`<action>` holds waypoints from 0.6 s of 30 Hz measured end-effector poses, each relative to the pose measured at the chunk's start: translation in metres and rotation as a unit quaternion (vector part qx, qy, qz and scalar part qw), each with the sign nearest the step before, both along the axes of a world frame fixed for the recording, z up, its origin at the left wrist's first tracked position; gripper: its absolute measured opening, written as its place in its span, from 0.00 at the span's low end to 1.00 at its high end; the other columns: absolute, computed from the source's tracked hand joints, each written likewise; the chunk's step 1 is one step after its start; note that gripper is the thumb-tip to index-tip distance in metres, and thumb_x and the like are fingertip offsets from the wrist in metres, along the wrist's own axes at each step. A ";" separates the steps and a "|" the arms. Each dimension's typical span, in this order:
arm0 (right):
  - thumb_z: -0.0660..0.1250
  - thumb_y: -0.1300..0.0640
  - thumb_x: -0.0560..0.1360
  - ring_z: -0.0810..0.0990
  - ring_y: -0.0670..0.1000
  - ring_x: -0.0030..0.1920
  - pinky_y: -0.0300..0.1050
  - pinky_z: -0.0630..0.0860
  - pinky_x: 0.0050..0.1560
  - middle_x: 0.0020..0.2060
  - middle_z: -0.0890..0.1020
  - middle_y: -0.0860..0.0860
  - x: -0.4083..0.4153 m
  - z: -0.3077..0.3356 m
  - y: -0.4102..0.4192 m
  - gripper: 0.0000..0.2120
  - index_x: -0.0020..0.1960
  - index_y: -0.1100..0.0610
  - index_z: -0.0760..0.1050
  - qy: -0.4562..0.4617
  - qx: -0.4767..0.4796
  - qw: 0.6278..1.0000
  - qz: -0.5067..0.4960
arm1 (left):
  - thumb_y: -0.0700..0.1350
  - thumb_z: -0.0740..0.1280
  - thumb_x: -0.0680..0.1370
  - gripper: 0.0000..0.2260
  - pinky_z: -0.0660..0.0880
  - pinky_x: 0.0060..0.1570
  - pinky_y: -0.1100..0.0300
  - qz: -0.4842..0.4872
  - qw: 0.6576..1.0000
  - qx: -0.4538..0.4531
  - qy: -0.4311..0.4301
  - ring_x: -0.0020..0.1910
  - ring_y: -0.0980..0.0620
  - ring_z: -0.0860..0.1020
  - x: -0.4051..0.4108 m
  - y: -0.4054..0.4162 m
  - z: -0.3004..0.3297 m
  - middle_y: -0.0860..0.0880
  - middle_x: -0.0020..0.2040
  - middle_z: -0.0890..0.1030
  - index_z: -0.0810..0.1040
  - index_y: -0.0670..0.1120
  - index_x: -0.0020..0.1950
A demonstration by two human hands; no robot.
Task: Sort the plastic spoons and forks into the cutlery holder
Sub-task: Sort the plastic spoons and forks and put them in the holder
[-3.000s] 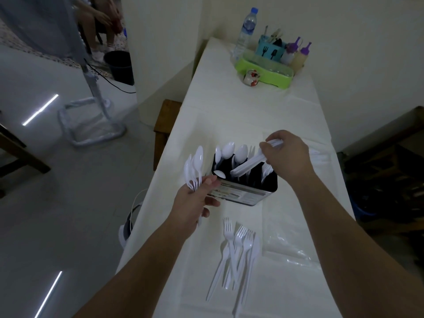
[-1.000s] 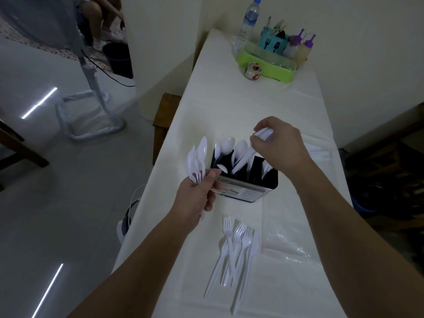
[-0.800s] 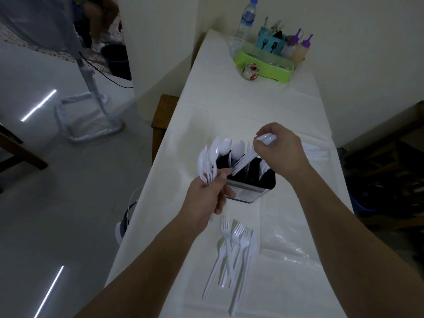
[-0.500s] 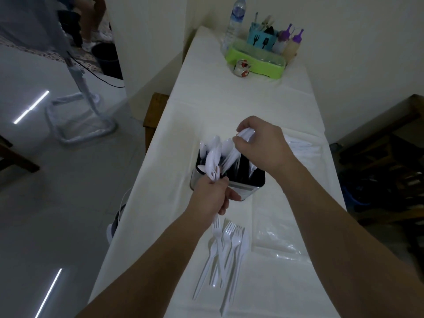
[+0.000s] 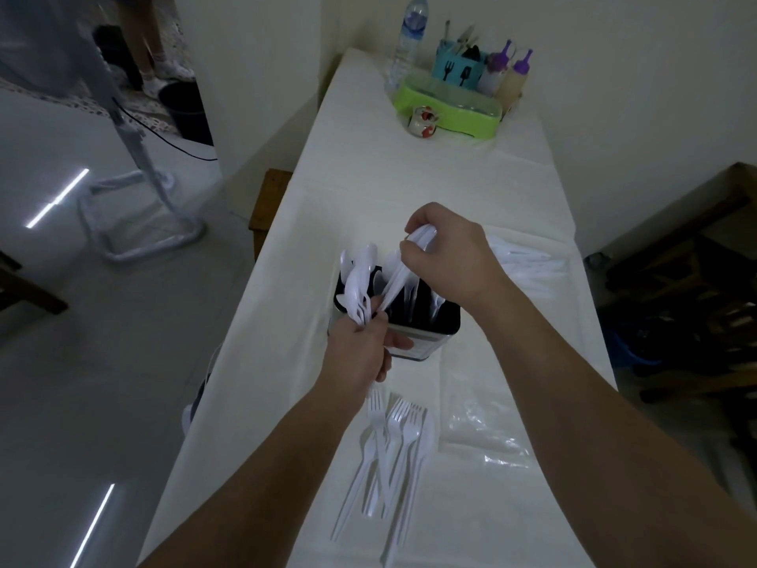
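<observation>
Standing at the near end of a long white desk (image 5: 409,190), the person works over a dark holder (image 5: 426,334) set mid-desk. At the far end, against the wall, sit a green tray (image 5: 448,112), a water bottle (image 5: 407,34), two purple-capped squeeze bottles (image 5: 506,71) and a small cup (image 5: 422,123); a clear plastic bag (image 5: 483,432) lies flat to the right of a loose pile of forks (image 5: 389,444), and more white cutlery (image 5: 524,264) rests beyond the right wrist. The left hand (image 5: 360,350) is closed round a bunch of spoons (image 5: 358,284), bowls up, handles hidden in the fist, and it covers the holder's near-left corner. The right hand (image 5: 446,256) pinches the top of one white utensil (image 5: 399,276) that slants down-left into the holder; its lower end is lost among the others, so which compartment it enters I cannot tell. The forks lie lengthwise along the desk, tines pointing away toward the holder.
</observation>
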State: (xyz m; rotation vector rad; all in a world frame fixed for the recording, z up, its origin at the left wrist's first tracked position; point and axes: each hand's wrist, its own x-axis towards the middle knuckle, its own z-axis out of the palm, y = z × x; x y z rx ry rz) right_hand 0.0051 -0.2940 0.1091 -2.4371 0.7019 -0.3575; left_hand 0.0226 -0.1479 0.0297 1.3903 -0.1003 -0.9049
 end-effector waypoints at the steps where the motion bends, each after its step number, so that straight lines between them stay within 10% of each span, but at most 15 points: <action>1: 0.69 0.54 0.72 0.79 0.48 0.37 0.39 0.75 0.39 0.42 0.82 0.51 -0.001 -0.002 -0.003 0.08 0.51 0.51 0.76 0.012 -0.001 1.000 -0.005 | 0.43 0.58 0.83 0.13 0.65 0.22 0.63 -0.001 1.000 0.003 -0.007 0.22 0.52 0.68 0.000 0.000 0.000 0.44 0.37 0.85 0.73 0.62 0.51; 6: 0.68 0.54 0.73 0.80 0.52 0.36 0.45 0.77 0.38 0.40 0.82 0.54 -0.001 -0.006 -0.013 0.07 0.50 0.51 0.75 0.014 0.016 1.000 -0.021 | 0.43 0.58 0.83 0.13 0.66 0.22 0.63 0.002 1.000 0.015 -0.026 0.22 0.53 0.68 -0.001 -0.001 -0.008 0.45 0.38 0.85 0.71 0.57 0.65; 18: 0.67 0.53 0.76 0.76 0.48 0.41 0.37 0.69 0.38 0.43 0.79 0.49 0.003 -0.036 0.003 0.10 0.56 0.54 0.74 0.100 -0.009 0.992 0.071 | 0.42 0.58 0.83 0.12 0.66 0.21 0.62 0.018 1.000 0.002 -0.020 0.22 0.53 0.69 -0.002 0.000 -0.008 0.45 0.39 0.86 0.74 0.52 0.64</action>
